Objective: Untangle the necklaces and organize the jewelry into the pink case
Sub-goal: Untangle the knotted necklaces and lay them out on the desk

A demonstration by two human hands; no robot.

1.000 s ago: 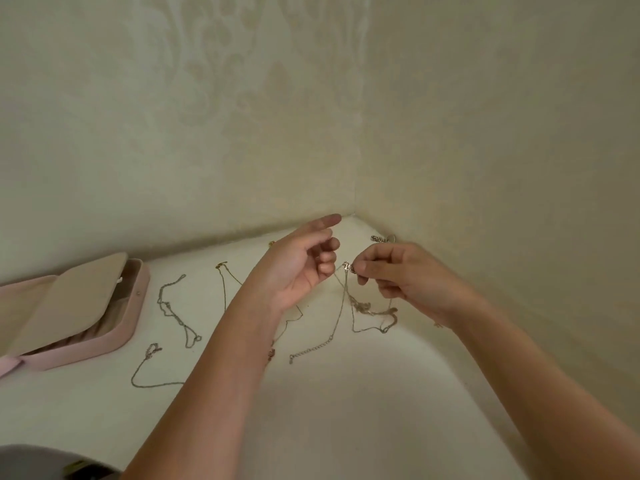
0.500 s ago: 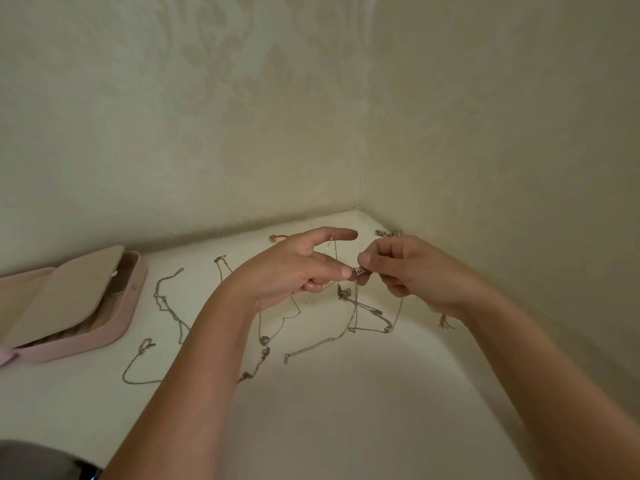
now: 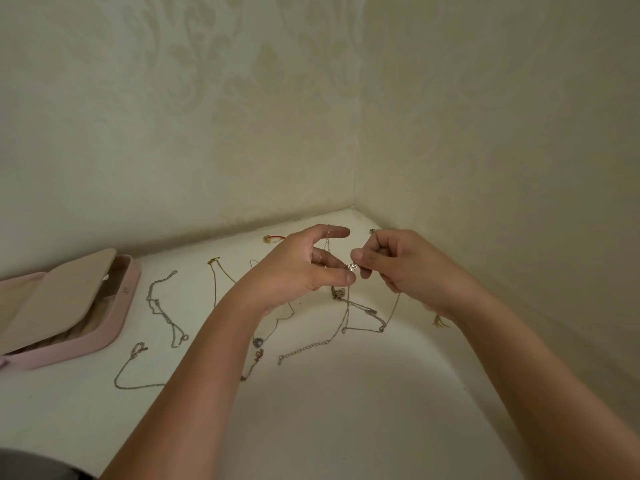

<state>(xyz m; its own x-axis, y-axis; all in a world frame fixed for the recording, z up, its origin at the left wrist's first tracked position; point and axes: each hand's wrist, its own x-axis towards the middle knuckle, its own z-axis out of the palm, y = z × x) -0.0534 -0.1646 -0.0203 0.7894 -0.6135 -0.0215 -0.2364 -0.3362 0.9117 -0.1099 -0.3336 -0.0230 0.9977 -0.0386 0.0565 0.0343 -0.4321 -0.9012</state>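
We see both hands raised over the white table (image 3: 311, 427), with their fingertips meeting. The right hand (image 3: 405, 271) pinches a small silver charm (image 3: 352, 267) between thumb and index, and its other fingers are curled under. On the left hand (image 3: 294, 271), the thumb and a curled finger close on a strand of the tangled necklaces (image 3: 367, 309) right at the charm, against the right fingertips. The left index finger (image 3: 334, 232) points out straight above the pinch, with a thin strand draped over it and running down.

Below the fingertips the tangled necklaces hang in loops onto the table, with a knot just under the left thumb. An extender chain (image 3: 304, 348) trails away from the loops, nearer us than the fingers.

A round pendant (image 3: 258, 341) lies beside the left forearm. A tassel (image 3: 438, 320) peeks out under the right wrist. Beyond the left knuckles, near the wall, is a red-thread piece (image 3: 273, 238).

Left of the left wrist lie:
- a gold chain (image 3: 214, 271)
- a silver chain (image 3: 162, 306)
- a looped chain (image 3: 133, 362), lying loose and apart from the others

The pink case (image 3: 117, 327) sits open well left of the left hand, with a beige flap (image 3: 59, 292) tilted over it. We cannot tell what is inside.
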